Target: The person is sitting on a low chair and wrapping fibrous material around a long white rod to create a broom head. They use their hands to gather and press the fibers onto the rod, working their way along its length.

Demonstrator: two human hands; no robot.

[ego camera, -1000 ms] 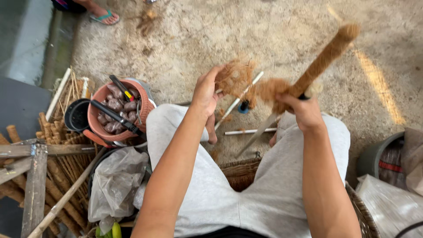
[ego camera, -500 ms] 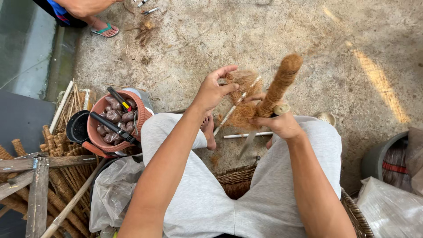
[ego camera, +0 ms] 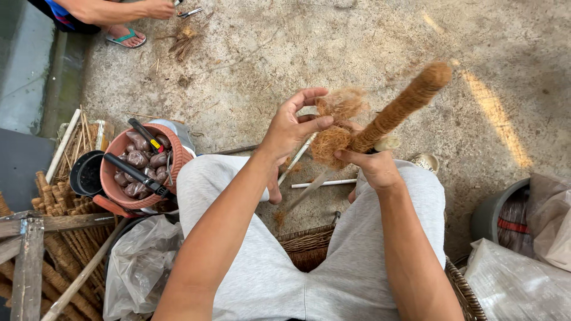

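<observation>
Seated over the concrete floor (ego camera: 250, 65), the person's right hand (ego camera: 376, 168) grips a coir-wrapped pole (ego camera: 399, 110) tilted upward for access, while the left hand (ego camera: 291, 128), fingers spread, presses loose coconut fibre (ego camera: 333, 122) against its lower end.

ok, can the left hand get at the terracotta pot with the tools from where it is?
Probably yes. The left hand is only pressing loose fibre against the fibre-wrapped stick, and the pot sits beside the left knee with nothing between. It would have to let go of the fibre first.
</observation>
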